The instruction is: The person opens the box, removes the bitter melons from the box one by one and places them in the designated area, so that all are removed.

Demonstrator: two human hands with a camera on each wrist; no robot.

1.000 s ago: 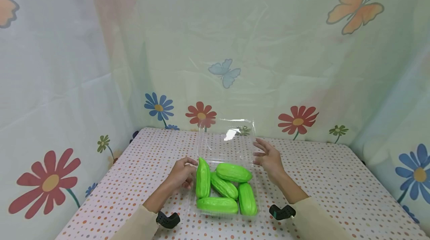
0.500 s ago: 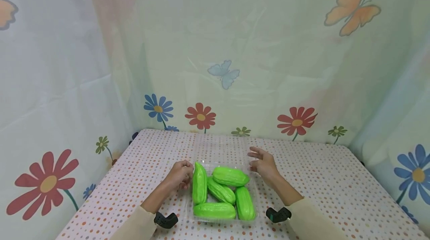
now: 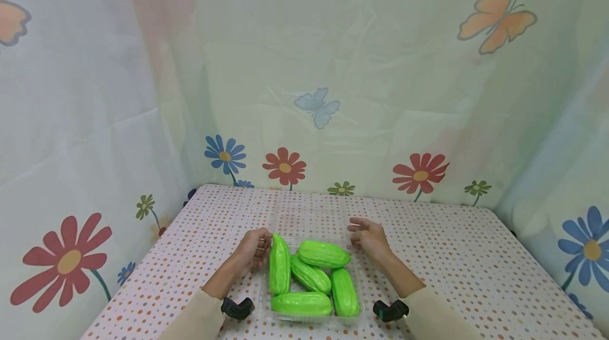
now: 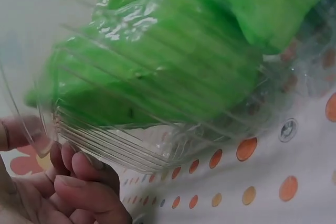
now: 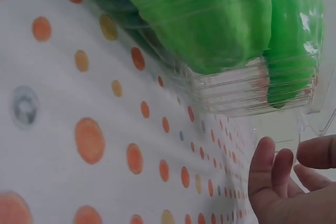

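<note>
A hinged clear plastic box [image 3: 311,317] holds several bright green ridged gourds [image 3: 324,254]. Its see-through lid [image 3: 309,218] is laid back on the far side. At the box's left far corner, my left hand [image 3: 252,249] pinches the clear rim, fingers curled beneath it; the left wrist view shows the plastic edge between its fingertips [image 4: 86,163]. My right hand [image 3: 371,239] is at the right far corner with loosely bent, spread fingers. In the right wrist view its fingertips [image 5: 262,153] are close to the lid's edge; contact is hard to tell.
The table wears a white cloth [image 3: 457,255] with coloured dots. A curtain [image 3: 361,65] printed with flowers and butterflies stands behind and at both sides. Black wrist devices [image 3: 238,308] sit under both forearms.
The lid has tipped from leaning upright to lying back. Box and gourds have shifted slightly toward me and leftward, both hands moving along. The left fingers have curled more at the rim.
</note>
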